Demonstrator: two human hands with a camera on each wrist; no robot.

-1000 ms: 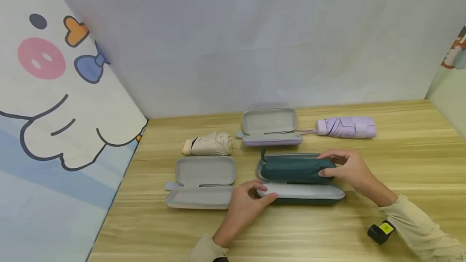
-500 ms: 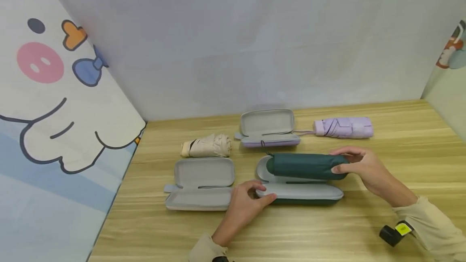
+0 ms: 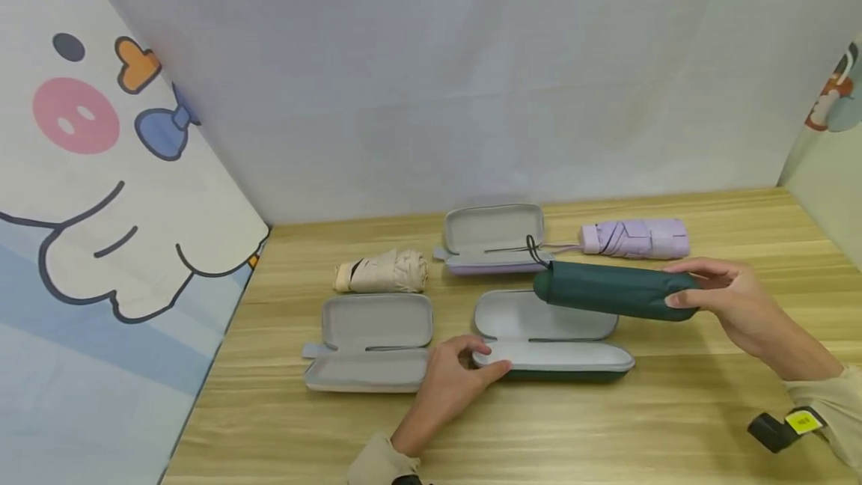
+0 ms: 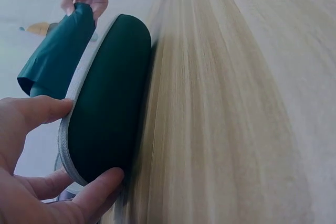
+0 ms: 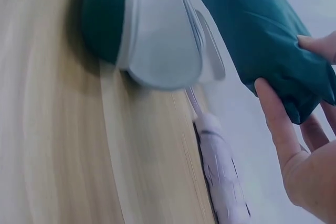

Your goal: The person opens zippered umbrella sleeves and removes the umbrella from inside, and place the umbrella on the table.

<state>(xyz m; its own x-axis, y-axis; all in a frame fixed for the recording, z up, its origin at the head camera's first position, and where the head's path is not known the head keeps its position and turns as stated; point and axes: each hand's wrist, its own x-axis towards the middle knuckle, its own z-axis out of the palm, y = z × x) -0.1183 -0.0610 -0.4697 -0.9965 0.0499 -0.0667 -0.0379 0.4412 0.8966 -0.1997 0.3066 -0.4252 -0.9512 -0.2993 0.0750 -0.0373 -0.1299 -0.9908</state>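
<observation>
My right hand grips the right end of a folded dark green umbrella, raised over the table with its wrist strap dangling from the left end. Beneath its left part lies an opened zip case, dark green outside and pale grey inside. The left hand pinches the left end of that case, thumb and fingers on its rim. In the left wrist view the green shell fills the middle, fingertips at its near end. The right wrist view has fingers and thumb around the crumpled end of the umbrella.
Behind the green case stands an opened lilac case, with a lilac folded umbrella to its right. On the left are a beige folded umbrella and an opened beige case. A pale curtain borders the table's back.
The green umbrella has come up out of the green case and moved to the right in my right hand. My left hand stays on the case's left end.
</observation>
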